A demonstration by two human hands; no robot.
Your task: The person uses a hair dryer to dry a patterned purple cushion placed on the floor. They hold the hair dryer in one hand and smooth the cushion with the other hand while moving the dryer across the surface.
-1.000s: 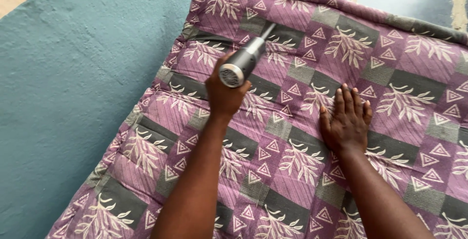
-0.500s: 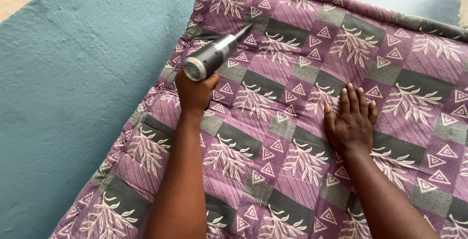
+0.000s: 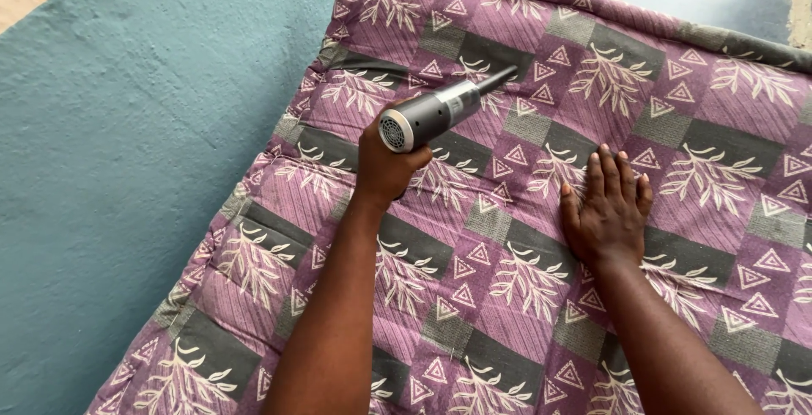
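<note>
Grasping 1 grey handheld vacuum (image 3: pixel 440 113), left hand (image 3: pixel 387 164); right hand (image 3: pixel 606 212) flat, released, on 1 purple mattress (image 3: pixel 524 313).

I see a bright and even picture, lit by soft daylight; I cannot tell from which side it comes. Shadows are weak: a thin one lies under the left hand (image 3: pixel 391 161) on the purple patterned mattress (image 3: pixel 507 296). The grey handheld tool (image 3: pixel 436 112) shows a mild shine, no hard glare. Focus is sharp across the view, with slight softness at the far edge.
</note>
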